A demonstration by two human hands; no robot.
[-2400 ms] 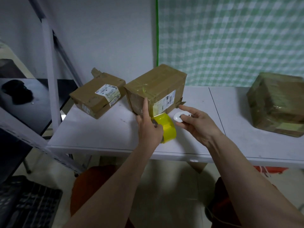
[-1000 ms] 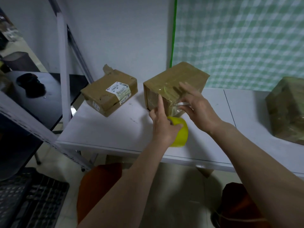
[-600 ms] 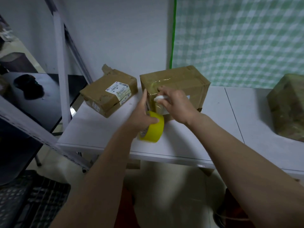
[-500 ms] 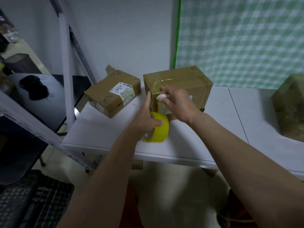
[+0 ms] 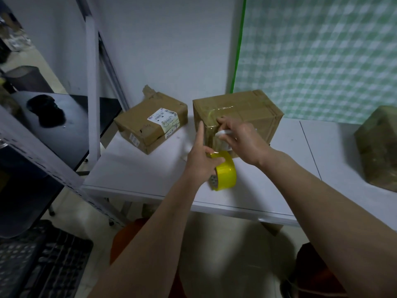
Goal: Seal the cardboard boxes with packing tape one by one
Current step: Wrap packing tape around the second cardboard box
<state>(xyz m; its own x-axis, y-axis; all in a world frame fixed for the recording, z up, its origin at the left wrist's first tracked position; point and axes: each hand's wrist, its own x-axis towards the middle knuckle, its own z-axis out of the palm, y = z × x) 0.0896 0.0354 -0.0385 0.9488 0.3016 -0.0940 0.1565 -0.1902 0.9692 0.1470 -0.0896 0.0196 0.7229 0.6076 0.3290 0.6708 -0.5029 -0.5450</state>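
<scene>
A brown cardboard box with glossy tape over its near left corner stands on the white table. My left hand grips a yellow roll of packing tape just in front of the box, index finger pointing up along the box's left edge. A strip of tape runs from the roll up to the box. My right hand holds a small white cutter against the tape on the box's front face.
A second box with a white label lies to the left on the table. A tape-wrapped box sits at the right edge. A grey metal rack and a black shelf stand left. A green checked cloth hangs behind.
The box has been turned so its long side faces me. My right hand moved from the box top to the front face with the cutter. The roll stays low in front.
</scene>
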